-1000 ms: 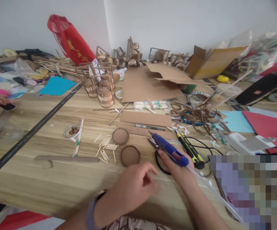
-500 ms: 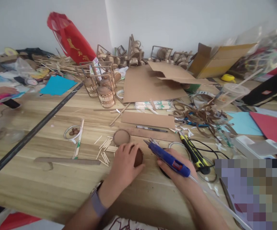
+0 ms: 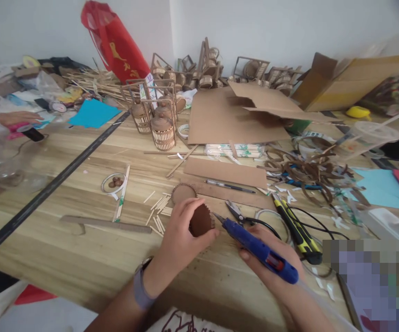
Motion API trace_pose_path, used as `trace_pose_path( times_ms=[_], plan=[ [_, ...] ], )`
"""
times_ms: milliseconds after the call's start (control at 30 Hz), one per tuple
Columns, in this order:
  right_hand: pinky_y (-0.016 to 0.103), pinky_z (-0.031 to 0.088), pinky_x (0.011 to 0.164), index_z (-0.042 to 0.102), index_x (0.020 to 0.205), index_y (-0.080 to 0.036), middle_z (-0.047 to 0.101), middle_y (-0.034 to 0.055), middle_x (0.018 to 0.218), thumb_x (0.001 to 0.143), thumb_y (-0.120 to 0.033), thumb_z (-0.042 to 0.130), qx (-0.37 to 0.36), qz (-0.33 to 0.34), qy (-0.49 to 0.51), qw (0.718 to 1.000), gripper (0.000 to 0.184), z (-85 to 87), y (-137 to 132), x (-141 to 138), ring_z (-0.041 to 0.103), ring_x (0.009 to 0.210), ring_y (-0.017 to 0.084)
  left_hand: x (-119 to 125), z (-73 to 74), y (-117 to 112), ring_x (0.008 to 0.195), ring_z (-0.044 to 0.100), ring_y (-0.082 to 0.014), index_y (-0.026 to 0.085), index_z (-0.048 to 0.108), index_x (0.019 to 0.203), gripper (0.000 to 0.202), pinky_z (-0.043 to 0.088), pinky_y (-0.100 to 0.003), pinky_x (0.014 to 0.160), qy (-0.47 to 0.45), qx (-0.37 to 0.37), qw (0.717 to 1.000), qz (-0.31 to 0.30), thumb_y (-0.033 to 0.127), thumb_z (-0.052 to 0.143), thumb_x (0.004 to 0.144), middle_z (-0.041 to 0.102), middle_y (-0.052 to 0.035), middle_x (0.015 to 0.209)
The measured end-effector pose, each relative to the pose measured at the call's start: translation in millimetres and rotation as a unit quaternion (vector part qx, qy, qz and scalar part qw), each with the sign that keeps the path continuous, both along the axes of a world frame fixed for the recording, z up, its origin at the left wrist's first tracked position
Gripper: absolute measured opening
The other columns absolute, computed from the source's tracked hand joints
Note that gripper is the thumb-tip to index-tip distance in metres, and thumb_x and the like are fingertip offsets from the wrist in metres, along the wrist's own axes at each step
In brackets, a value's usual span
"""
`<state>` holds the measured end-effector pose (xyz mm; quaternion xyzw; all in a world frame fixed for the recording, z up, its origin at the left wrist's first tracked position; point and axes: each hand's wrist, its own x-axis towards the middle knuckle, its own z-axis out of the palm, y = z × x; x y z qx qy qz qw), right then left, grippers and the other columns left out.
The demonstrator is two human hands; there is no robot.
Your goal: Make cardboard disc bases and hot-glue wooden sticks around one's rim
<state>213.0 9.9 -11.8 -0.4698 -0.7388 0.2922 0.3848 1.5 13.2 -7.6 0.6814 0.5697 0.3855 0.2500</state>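
Note:
My left hand (image 3: 182,230) grips a small round brown cardboard piece (image 3: 201,220) with a corrugated edge, tilted so that its dark inside shows. My right hand (image 3: 272,253) is closed around a blue hot glue gun (image 3: 255,244), its metal nozzle pointing left and almost at the piece's right rim. Whether the nozzle touches it I cannot tell. Just behind my left fingers lies a similar round cardboard piece (image 3: 183,192). Short pale wooden sticks (image 3: 157,210) are scattered left of it. Black-handled scissors (image 3: 237,213) rest beyond the glue gun.
A yellow-black utility knife (image 3: 296,228) and cables lie to the right. Behind are a pen (image 3: 230,186), cardboard sheets (image 3: 220,115) and a heap of brown strips (image 3: 306,166). Small stick-sided baskets (image 3: 163,133) stand further back. At far left, another person's hand (image 3: 13,117) rests near blue paper.
My left hand has tilted the round cardboard piece up, opening its inside to the right. The glue gun's nozzle has come down close to its rim. The view has shifted slightly rightward and down.

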Motion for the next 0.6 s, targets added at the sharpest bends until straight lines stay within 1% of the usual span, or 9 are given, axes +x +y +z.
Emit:
trace_pose_path(
  times_ms=[133,267,467,600],
  plan=[
    [0.030,0.046,0.058,0.062,0.072,-0.024,0.063,0.0013,0.067,0.083,-0.041,0.062,-0.002,0.018,-0.018,1.000,0.021,-0.2,0.7,1.5,0.060,0.062,0.019,0.0,1.3,-0.1,0.121,0.051,-0.0285,0.022,0.051,0.125,0.050,0.041,-0.046,0.103,0.001,0.006,1.000,-0.001,0.027,0.068,0.078,0.056,-0.0110,0.126],
    [0.031,0.047,0.060,0.061,0.073,-0.023,0.063,0.0025,0.068,0.086,-0.040,0.059,-0.001,0.022,-0.026,0.999,0.021,0.0,0.9,3.0,0.059,0.063,0.019,-0.1,-0.4,-0.6,0.121,0.050,-0.0279,0.022,0.050,0.125,0.050,0.041,-0.045,0.103,0.004,0.015,1.000,-0.001,0.027,0.069,0.078,0.056,-0.0109,0.126],
    [0.028,0.047,0.055,0.060,0.075,-0.024,0.061,0.0008,0.066,0.087,-0.036,0.059,0.050,0.042,-0.046,0.997,0.017,-5.8,3.4,6.3,0.060,0.060,0.018,0.6,-2.1,-1.6,0.122,0.048,-0.0266,0.022,0.049,0.126,0.051,0.039,-0.043,0.105,0.010,0.026,1.000,-0.008,0.024,0.069,0.078,0.054,-0.0104,0.127],
    [0.028,0.048,0.054,0.059,0.076,-0.024,0.061,0.0005,0.066,0.087,-0.034,0.059,0.071,0.045,-0.053,0.995,0.015,-2.5,3.5,5.8,0.060,0.059,0.017,0.5,-1.9,-1.7,0.121,0.048,-0.0271,0.021,0.049,0.126,0.051,0.039,-0.043,0.104,0.009,0.036,0.999,-0.015,0.024,0.068,0.079,0.053,-0.0108,0.126]
  ],
)
